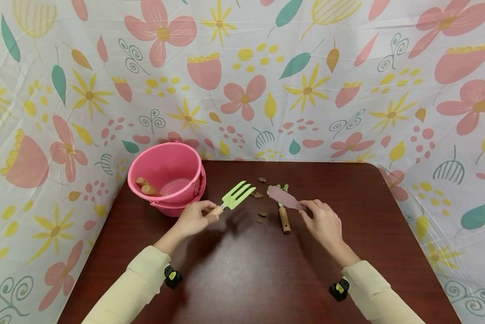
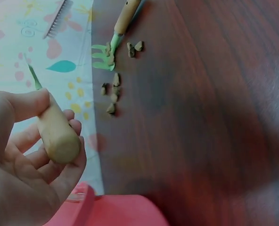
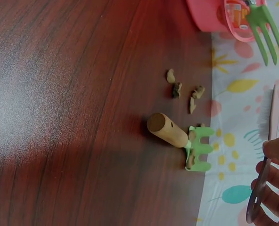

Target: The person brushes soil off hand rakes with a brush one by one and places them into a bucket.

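My left hand [image 1: 192, 218] grips the wooden handle of a green garden hand fork [image 1: 235, 198], held above the table with its tines toward the middle. In my right hand [image 1: 322, 221] is a dull pink brush [image 1: 286, 199]; the right wrist view shows its pale bristles [image 3: 265, 115] and handle. Below the brush, a small green hand rake [image 3: 200, 148] with a wooden handle lies on the table. Brown stone-like pieces [image 1: 262, 214] are scattered beside the rake, and some lie against its head [image 2: 110, 54].
Two nested pink buckets [image 1: 167, 168] stand at the table's back left. Wooden handles [image 1: 148, 186] show inside the upper one. A flowered cloth [image 1: 242, 81] hangs behind and beside the dark brown table [image 1: 234, 279].
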Available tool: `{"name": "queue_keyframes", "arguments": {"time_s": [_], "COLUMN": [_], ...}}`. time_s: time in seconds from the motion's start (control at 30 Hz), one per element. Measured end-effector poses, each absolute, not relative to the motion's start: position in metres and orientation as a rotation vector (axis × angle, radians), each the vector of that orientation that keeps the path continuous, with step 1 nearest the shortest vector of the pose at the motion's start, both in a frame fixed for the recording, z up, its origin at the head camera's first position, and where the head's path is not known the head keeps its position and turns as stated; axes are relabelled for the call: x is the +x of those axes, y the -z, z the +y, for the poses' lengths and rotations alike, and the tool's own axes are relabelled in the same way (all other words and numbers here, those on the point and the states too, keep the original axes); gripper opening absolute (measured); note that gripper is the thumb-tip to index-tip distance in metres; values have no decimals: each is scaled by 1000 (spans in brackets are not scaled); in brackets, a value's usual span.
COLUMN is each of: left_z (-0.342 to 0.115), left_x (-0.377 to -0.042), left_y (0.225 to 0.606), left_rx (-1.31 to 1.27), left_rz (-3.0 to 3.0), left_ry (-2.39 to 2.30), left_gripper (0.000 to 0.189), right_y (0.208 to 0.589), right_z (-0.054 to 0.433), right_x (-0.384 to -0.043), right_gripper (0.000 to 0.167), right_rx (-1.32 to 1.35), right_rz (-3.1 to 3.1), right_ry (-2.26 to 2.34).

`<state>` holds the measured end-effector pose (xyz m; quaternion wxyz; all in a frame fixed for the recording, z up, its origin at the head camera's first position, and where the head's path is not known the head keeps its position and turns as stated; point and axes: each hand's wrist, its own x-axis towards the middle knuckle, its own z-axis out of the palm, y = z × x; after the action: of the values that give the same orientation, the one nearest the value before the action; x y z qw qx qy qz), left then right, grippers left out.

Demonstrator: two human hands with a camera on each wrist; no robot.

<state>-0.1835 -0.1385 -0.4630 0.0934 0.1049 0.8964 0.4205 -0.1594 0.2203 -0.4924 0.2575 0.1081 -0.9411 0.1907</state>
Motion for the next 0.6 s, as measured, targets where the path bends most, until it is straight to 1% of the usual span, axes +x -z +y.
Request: {"name": "queue_keyframes", "arguments": {"time_s": [0.27,0.47,0.6], "left_z": [-142,-147,-151], "left_x": [-187,-192,-195], "left_y": [433,414,402], "left_rx": [467,598,641], "left_rz": [2880,2942,2973], "left_ry": [-850,-667,-569], "left_gripper": [18,19,20], "right_y": [493,493,493], "right_z": [223,223,223], "right_x": [-159,-159,-158], "right_gripper": [25,25,26], "right_rx": [301,301,300], "right_rz": [-2549,-2550,-2553], "right_ry": [-516,-511,-514]}}
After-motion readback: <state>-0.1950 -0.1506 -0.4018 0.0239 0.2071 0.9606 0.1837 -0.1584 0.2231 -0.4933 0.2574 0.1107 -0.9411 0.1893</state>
